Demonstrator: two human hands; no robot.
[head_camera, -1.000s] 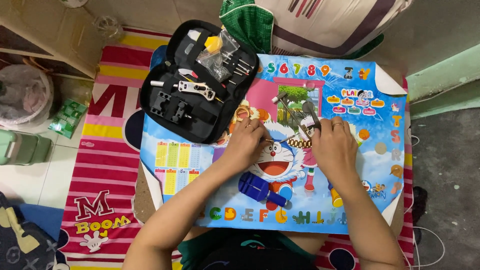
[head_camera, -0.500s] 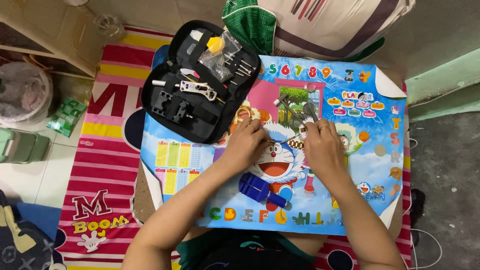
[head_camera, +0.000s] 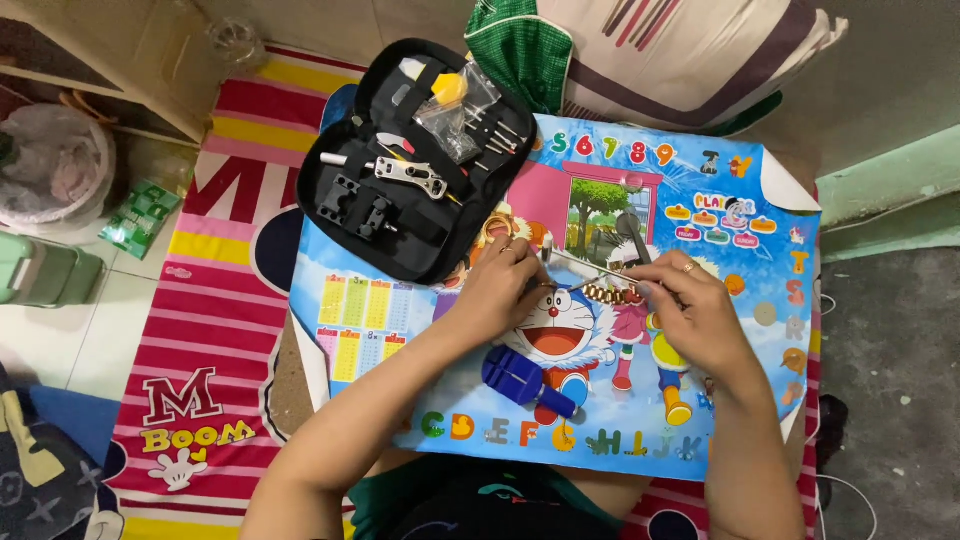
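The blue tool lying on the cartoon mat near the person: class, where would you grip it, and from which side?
Grip the blue tool across its long body, near the middle, coming down from above. It lies flat on the mat, slanted, with bare mat along both long sides, so fingers could probably close there. Both hands are busy further up.

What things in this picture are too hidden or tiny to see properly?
All from the head view:
- The gold watch band: both hands cover its ends, so the grip is unclear.
- Left hand: fingertips curl under; what they pinch is too small.
- Right hand: hides the end of the thin metal tool.
- Black tool case: its small parts are too tiny to tell apart.
- Blue tool: details blurred.
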